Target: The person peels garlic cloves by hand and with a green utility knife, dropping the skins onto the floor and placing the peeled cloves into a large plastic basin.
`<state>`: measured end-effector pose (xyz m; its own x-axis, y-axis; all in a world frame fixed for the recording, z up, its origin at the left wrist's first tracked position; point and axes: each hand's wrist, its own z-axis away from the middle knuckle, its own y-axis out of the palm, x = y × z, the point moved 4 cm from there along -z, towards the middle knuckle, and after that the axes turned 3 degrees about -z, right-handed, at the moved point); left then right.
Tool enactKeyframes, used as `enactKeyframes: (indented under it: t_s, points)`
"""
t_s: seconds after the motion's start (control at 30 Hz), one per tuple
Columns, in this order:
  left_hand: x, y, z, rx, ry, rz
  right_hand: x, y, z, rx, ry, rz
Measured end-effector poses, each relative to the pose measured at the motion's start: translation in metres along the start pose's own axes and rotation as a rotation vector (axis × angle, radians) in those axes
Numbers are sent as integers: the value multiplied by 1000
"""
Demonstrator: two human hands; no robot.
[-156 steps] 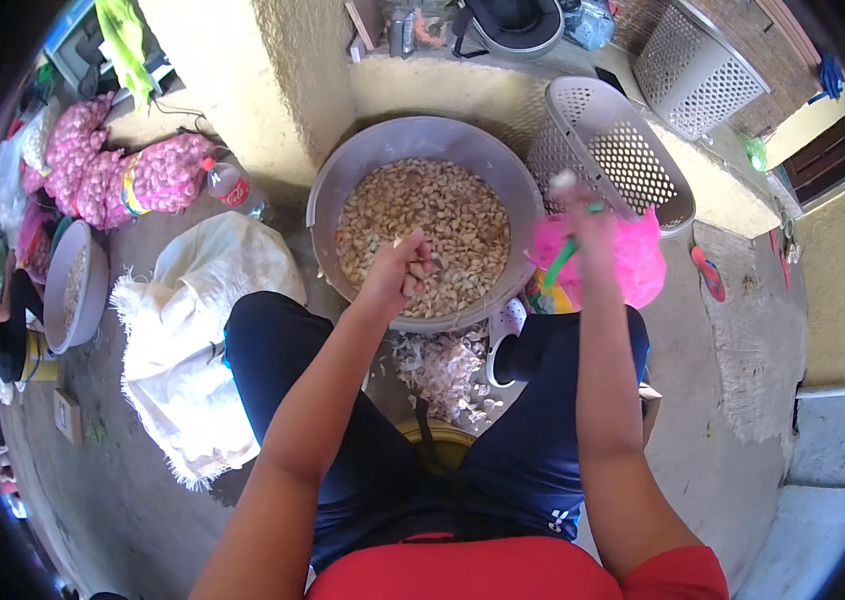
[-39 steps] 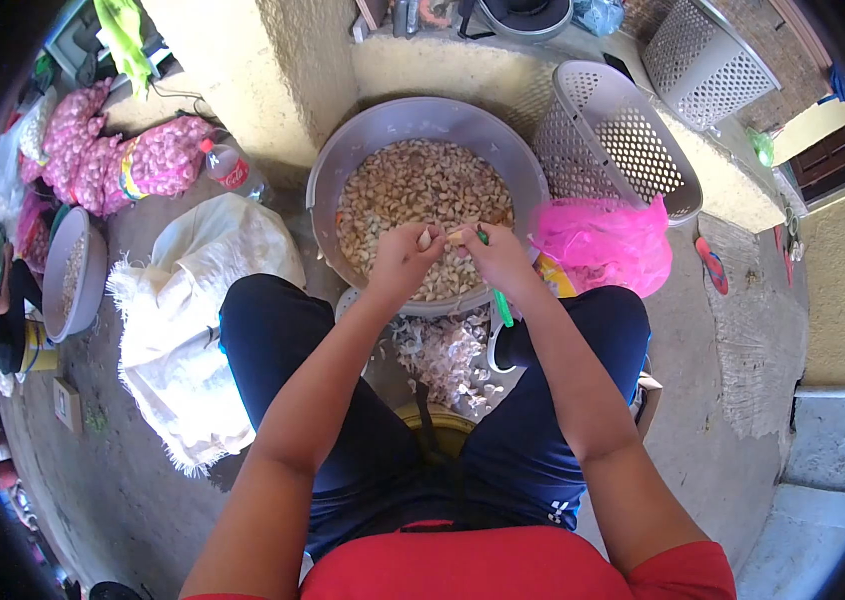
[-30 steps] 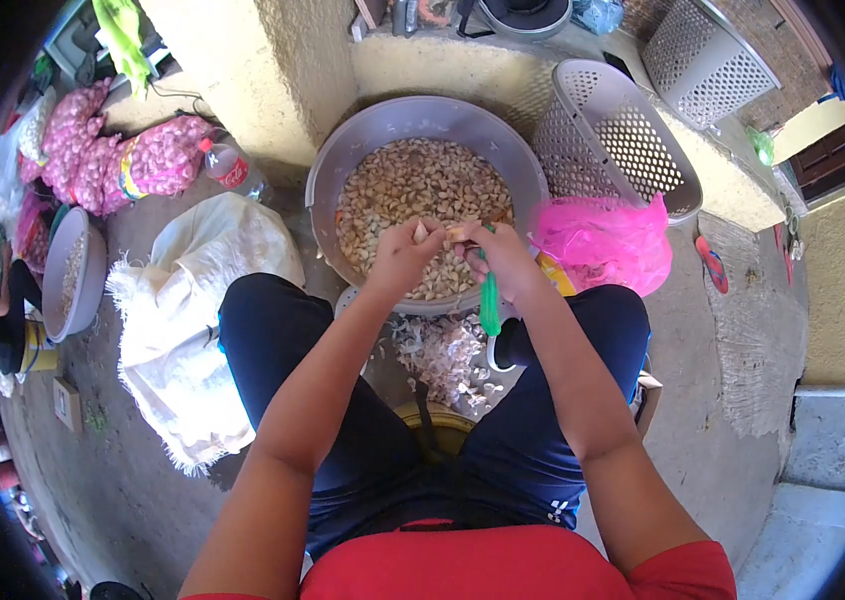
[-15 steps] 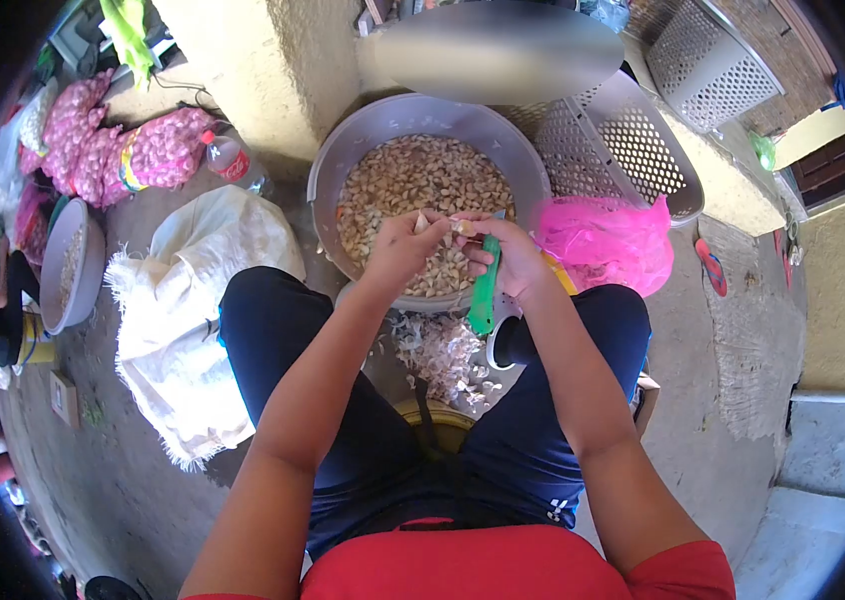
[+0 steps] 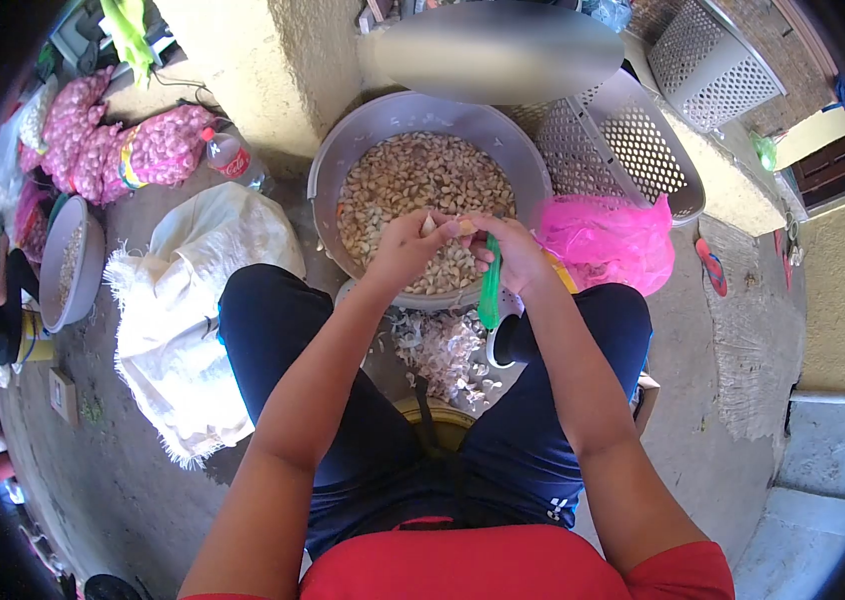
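Observation:
Above the near part of a wide grey basin (image 5: 328, 215), my two hands meet at the fingertips. My left hand (image 5: 407, 246) is closed on a pale garlic clove (image 5: 430, 226), pinched by thumb and fingers. In my right hand (image 5: 515, 258) is a knife with a green handle (image 5: 490, 287) that hangs down past the palm; the blade is mostly hidden by the fingers. Many garlic cloves (image 5: 423, 170) fill the basin. Papery garlic skins (image 5: 448, 350) lie in a heap between my knees.
A pink plastic bag (image 5: 613, 250) and a perforated grey basket (image 5: 643, 150) stand on the right. To the left are a white woven sack (image 5: 198, 300), a cola bottle (image 5: 228, 158), pink net bags of garlic (image 5: 168, 148) and a smaller basin (image 5: 88, 265).
The knife handle has swung slightly to the right and hangs more upright. Both hands stay almost in place, with small finger movements around the clove.

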<state>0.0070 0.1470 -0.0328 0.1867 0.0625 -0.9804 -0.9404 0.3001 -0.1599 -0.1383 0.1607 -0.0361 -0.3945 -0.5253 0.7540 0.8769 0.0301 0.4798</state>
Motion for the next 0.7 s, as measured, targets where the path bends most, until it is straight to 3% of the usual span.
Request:
enactKeyframes:
  t_s: [0.27, 0.47, 0.7]
  points:
    - [3, 0, 0, -21, 98, -82, -1, 7, 2, -68, -58, 231]
    - [12, -1, -4, -9, -15, 26, 3, 14, 6, -122, -204, 571]
    - [1, -5, -3, 18, 132, -118, 3, 10, 4, -11, -53, 363]
